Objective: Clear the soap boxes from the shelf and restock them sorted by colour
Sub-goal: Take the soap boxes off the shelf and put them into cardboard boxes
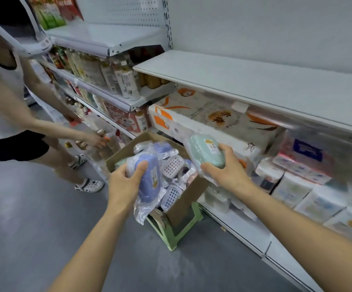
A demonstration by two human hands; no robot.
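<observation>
My left hand (126, 182) grips the purple soap box (150, 178); my right hand (225, 167) clasps the green soap box (204, 150), both above the cardboard box (183, 199).

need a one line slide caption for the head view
Left hand holds a blue soap box, right hand a green soap box, above a cardboard box.

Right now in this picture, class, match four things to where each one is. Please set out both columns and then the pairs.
1. purple soap box
2. green soap box
3. cardboard box
4. bottles

A. on the green stool
B. in the right hand
C. on the shelf at the left
D. in the left hand

Pairs: 1-D, 2-B, 3-A, 4-C
</observation>
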